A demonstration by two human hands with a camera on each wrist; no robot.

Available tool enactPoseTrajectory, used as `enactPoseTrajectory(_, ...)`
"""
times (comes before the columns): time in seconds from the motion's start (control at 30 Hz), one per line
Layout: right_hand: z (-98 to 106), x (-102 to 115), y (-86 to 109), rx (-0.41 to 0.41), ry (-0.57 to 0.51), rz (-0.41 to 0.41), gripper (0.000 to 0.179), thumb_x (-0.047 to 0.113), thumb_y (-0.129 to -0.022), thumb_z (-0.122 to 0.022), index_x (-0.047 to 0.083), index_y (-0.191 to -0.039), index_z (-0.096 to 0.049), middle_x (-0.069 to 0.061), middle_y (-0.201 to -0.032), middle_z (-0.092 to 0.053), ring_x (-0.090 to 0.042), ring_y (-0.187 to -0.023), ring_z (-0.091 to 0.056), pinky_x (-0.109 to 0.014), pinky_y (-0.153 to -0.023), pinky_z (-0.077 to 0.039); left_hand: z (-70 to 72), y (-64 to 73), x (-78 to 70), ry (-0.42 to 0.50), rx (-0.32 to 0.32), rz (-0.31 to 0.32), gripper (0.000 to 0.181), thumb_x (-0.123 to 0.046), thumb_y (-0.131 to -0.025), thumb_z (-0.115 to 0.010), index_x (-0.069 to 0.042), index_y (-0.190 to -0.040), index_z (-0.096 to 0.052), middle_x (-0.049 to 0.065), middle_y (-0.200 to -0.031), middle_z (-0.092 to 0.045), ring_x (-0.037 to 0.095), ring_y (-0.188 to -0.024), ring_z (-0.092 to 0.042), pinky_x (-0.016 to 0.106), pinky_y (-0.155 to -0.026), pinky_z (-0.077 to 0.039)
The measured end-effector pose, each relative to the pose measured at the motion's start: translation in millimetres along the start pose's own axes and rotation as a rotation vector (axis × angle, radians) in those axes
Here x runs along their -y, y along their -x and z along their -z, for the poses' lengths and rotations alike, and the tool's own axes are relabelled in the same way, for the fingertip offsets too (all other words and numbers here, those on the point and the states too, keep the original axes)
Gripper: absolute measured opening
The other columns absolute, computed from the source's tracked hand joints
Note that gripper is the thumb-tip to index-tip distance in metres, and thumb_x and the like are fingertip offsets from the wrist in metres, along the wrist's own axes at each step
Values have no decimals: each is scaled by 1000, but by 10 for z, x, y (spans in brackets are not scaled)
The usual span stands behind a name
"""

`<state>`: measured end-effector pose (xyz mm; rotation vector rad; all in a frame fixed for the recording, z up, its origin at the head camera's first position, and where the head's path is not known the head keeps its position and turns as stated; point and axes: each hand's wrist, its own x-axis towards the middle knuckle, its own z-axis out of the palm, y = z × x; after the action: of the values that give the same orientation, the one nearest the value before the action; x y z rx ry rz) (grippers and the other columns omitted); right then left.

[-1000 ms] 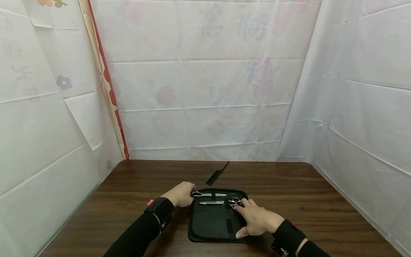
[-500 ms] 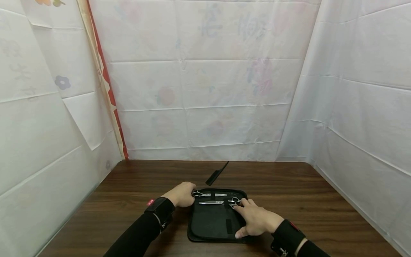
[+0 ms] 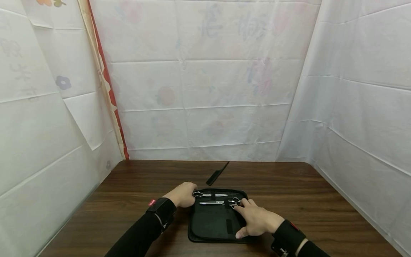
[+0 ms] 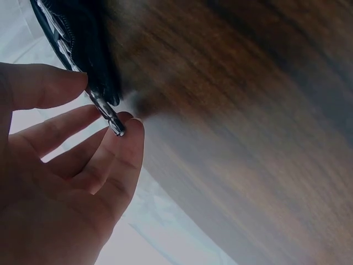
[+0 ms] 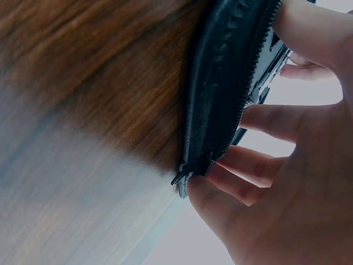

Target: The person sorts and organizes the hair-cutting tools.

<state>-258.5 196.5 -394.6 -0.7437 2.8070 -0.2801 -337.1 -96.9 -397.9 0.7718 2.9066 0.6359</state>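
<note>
A black zip case (image 3: 215,223) lies unfolded flat on the wooden table, with two pairs of silver scissors in its upper part. My left hand (image 3: 183,194) pinches the handle end of the upper scissors (image 3: 205,195) at the case's upper left edge; in the left wrist view, thumb and fingertips meet around that metal handle (image 4: 110,118). A black strap crosses these scissors. The lower scissors (image 3: 212,202) point left, handles at the right. My right hand (image 3: 257,217) rests spread over the case's right side, fingertips by those handles and along the zipper (image 5: 248,88).
Beyond the case, a black comb (image 3: 216,175) with a thin tail lies on the brown wooden table (image 3: 154,175). White printed sheets (image 3: 205,85) hang behind the table and on both sides. An unoccupied strap (image 3: 229,226) sits low on the case.
My left hand has edged slightly right, and the upper scissors have slid a little right with it. The right hand, the case and the comb stay where they were.
</note>
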Motion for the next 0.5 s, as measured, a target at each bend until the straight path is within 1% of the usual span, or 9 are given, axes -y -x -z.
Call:
enactPoseTrajectory(0.17, 5, -2, 6, 5, -1, -2, 88, 52, -80, -82, 7, -148, -51, -10, -137, -46, -28, -121, -45, -50, -83, -50, -12, -1, -7, -13, -9, -6, 39, 6, -88, -56, 6, -126, -64, 21, -125, -64, 37, -120, -59, 51, -100, -48)
enactPoseTrajectory(0.33, 10, 2, 10, 8, -4, -4, 87, 52, -80, -82, 7, -148, -51, -10, -137, -45, -28, -121, -45, -51, -83, -49, -16, -5, -15, -26, -15, -1, 40, 5, -87, -58, 6, -126, -65, 21, -125, -63, 37, -121, -58, 51, -101, -47)
enactPoseTrajectory(0.5, 6, 8, 17, 1, -8, 2, 87, 51, -80, -83, 6, -148, -51, -10, -137, -46, -29, -122, -45, -53, -84, -50, -6, 9, -16, -17, -18, 4, 39, 5, -87, -60, 5, -126, -65, 20, -125, -62, 38, -121, -58, 51, -101, -47)
